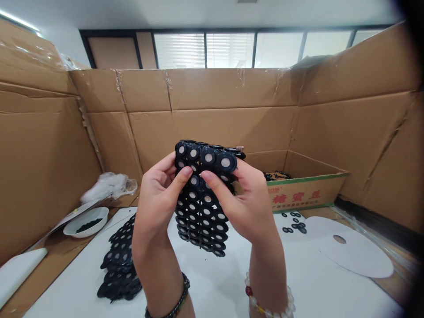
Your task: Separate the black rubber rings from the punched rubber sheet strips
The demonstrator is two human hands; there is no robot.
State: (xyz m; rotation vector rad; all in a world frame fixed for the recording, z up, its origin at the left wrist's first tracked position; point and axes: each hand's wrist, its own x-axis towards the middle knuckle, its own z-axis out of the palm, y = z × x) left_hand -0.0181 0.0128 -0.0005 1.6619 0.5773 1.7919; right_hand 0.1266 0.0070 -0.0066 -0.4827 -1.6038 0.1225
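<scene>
Both hands are closed on a sheet of black discs [206, 211], held up above the worktop [212, 287] in the centre of the view. The left hand [155, 190] grips its upper left edge and the right hand [247, 198] its upper right edge. Both thumbs press on the near face, tips close together but apart; the other fingers are largely hidden behind. The discs sit in rows, each with a pale round centre, and the sheet folds back along its top while the lower part hangs free.

To the left, a dark pile [121, 260] of similar linked discs lies on the worktop, partly covered from view by the left forearm. Beyond it stand a white bowl [74, 230] with dark contents (too small to identify) and a crumpled clear plastic bag [109, 187].

To the right, loose black pieces [298, 226] lie near a flat white disc [354, 251] with a hole in it. Behind these stands an open carton [301, 194] with red lettering, small black pieces visible inside. Cardboard walls [212, 88] enclose the area.
</scene>
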